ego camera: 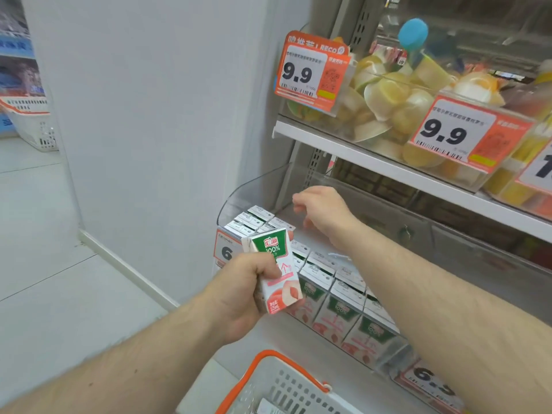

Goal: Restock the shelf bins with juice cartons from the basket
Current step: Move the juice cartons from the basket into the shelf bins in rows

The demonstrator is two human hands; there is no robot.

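Looks like we're mid-restock here; the left hand (248, 297) has its fingers wrapped around one juice carton (276, 273), held up just in front of the clear shelf bin (254, 189), so I'd call this the carry-to-bin step; the right hand (321, 209) is reaching into the back of that bin over the empty patch, fingers loosely spread and holding nothing, maybe feeling out the gap; next move probably wants the carton turned upright and slotted in behind the cartons in the bin (328, 282); the basket (283, 380) with its orange handle sits below, contents mostly out of view; carton reads "100%" on a green badge with Chinese brand characters and a peach picture; price tags (310, 73) above say "9.9", and the lower one starts with "6".
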